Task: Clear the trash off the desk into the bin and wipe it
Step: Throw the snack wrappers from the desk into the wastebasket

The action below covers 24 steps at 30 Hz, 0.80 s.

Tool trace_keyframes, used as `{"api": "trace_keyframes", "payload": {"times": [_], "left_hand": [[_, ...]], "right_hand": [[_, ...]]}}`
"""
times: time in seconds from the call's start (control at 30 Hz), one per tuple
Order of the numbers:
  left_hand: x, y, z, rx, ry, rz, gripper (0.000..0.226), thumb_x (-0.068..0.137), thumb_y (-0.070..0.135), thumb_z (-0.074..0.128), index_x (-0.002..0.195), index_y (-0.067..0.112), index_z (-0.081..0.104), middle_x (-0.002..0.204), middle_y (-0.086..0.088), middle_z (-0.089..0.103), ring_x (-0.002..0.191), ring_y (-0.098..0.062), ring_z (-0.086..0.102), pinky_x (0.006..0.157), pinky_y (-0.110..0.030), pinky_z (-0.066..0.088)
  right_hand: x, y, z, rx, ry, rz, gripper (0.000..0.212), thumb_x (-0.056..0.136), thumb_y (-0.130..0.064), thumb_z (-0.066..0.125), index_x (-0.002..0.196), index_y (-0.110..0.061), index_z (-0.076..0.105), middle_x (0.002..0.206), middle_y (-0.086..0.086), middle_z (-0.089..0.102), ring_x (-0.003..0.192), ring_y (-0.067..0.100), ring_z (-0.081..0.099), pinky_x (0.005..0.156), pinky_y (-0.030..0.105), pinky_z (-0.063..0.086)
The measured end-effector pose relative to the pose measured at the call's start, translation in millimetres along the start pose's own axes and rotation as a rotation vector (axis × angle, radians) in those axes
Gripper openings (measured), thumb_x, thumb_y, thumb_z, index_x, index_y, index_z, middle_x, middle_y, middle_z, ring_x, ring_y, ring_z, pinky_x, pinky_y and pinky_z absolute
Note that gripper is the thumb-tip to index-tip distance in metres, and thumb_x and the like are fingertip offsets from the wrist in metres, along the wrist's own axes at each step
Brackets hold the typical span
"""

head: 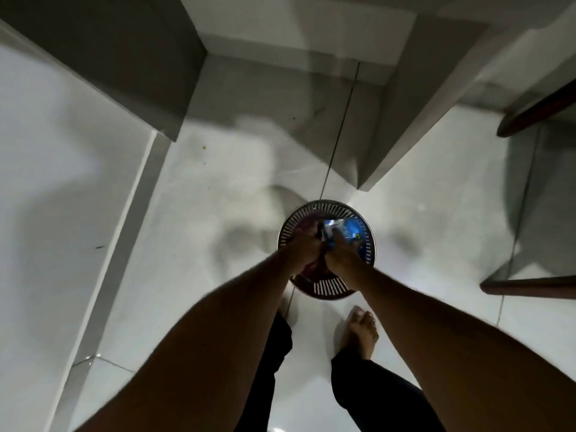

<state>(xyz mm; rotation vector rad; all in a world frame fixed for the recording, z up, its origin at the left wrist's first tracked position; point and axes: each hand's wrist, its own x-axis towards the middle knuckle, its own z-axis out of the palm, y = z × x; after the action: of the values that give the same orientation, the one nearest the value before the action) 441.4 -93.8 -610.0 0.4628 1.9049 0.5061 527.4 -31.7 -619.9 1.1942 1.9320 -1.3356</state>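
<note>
Crumpled blue-and-silver wrappers (pixel 338 232) are clutched by the left hand (pixel 304 249) and right hand (pixel 341 260) above the round slotted bin (pixel 327 210); released off-centre, pieces could miss onto the floor.

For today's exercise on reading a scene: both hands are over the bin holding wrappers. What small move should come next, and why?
Probably open both hands and let the wrappers drop. The left hand and right hand are together right above the round slotted bin on the floor, so the trash should fall inside. The picture is blurred, so the exact grip is unclear.
</note>
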Motion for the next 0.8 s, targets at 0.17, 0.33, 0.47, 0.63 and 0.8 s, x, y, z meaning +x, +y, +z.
{"api": "trace_keyframes", "payload": {"times": [0.17,0.33,0.47,0.63,0.8], "left_hand": [[-20,14,-18,0.058,0.079,0.02,0.041,0.096,0.01,0.056,0.136,0.002,0.054,0.131,-0.021,0.064,0.125,-0.032,0.057,0.108,-0.027,0.042],[-91,39,-53,0.403,0.242,0.238,0.054,0.097,0.014,0.049,0.148,0.006,0.035,0.154,-0.019,0.04,0.146,-0.033,0.033,0.12,-0.046,0.034],[-188,69,-107,0.65,0.398,0.381,0.063,0.091,0.018,0.036,0.149,-0.005,0.028,0.158,-0.028,0.027,0.15,-0.038,0.023,0.124,-0.048,0.028],[-310,128,-170,0.745,0.657,0.512,0.06,0.084,-0.003,0.06,0.142,-0.003,0.045,0.147,-0.024,0.049,0.139,-0.036,0.045,0.115,-0.047,0.041],[-385,201,-238,0.754,0.802,0.71,0.052,0.09,0.014,0.051,0.14,0.007,0.042,0.137,-0.014,0.057,0.129,-0.025,0.049,0.113,-0.039,0.041]], "right_hand": [[-9,-7,-7,-0.088,0.02,-0.031,0.04,0.103,-0.021,0.04,0.139,-0.005,0.044,0.132,0.023,0.057,0.115,0.034,0.056,0.097,0.04,0.047],[-69,-46,-42,-0.216,0.157,-0.228,0.052,0.094,-0.016,0.053,0.143,-0.009,0.038,0.142,0.017,0.05,0.13,0.032,0.047,0.108,0.042,0.043],[-151,-87,-84,-0.353,0.339,-0.424,0.063,0.089,-0.019,0.061,0.146,-0.006,0.037,0.149,0.016,0.045,0.14,0.031,0.039,0.115,0.039,0.032],[-285,-160,-141,-0.461,0.436,-0.69,0.06,0.091,-0.016,0.061,0.146,-0.005,0.04,0.151,0.013,0.044,0.141,0.028,0.038,0.113,0.029,0.017],[-380,-231,-203,-0.47,0.574,-1.023,0.043,0.08,-0.009,0.072,0.122,0.0,0.065,0.122,0.02,0.068,0.113,0.033,0.066,0.098,0.046,0.049]]}}
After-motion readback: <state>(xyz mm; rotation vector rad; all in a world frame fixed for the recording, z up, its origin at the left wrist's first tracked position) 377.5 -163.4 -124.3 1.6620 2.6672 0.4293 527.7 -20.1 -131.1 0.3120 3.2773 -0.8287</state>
